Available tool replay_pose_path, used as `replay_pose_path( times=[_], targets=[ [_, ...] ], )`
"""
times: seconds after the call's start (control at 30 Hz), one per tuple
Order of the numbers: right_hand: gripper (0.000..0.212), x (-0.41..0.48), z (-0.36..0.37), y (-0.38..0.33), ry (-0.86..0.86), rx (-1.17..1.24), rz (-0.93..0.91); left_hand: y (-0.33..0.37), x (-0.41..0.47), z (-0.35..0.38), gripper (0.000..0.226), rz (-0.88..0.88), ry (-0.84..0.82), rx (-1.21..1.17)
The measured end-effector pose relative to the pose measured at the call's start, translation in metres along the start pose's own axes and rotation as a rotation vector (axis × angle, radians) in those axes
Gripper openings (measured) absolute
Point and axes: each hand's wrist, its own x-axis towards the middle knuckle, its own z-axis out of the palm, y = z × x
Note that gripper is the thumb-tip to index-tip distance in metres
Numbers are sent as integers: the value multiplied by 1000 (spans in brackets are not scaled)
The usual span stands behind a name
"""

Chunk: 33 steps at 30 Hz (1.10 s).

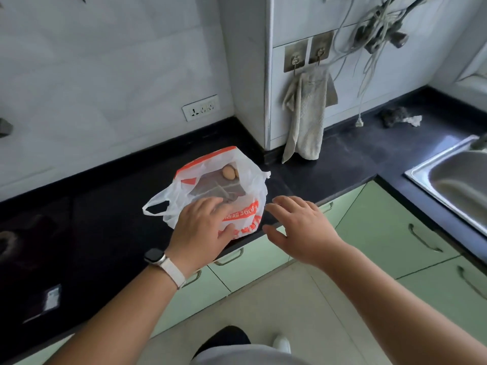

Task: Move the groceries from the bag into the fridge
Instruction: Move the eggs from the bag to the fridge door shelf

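Observation:
A white plastic bag (245, 177) with orange print sits open on the black counter (110, 206) near its front edge. Inside it I see two brown eggs (228, 172) at the far side and a clear wrapped packet (216, 189) below them. My left hand (203, 227), with a watch on the wrist, rests on the bag's near rim, its fingers curled over the plastic. My right hand (297, 227) hovers just right of the bag with its fingers spread, holding nothing. No fridge is in view.
A steel sink (453, 180) is set in the counter at the right. A cloth (305, 114) hangs from wall hooks behind the bag, with cables (374, 35) above. Green drawers (382, 233) run below the counter. A dark cooktop (34, 246) lies at the left.

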Motion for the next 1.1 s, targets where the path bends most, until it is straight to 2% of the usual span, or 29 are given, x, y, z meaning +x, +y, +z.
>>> replay_pose_path(
  times=[0.23, 0.53, 1.0, 1.1],
  targets=[
    [48, 43, 20, 10, -57, 27, -23, -34, 32, 23, 36, -50, -29, -10],
    [53, 120, 28, 21, -170, -7, -20, -86, 93, 80, 40, -87, -93, -157],
    [48, 227, 84, -3, -260, 95, -205, -137, 141, 131, 44, -151, -206, -198],
    [48, 247, 102, 7, -295, 85, -188, -143, 152, 134, 43, -164, -178, -224]
  ],
)
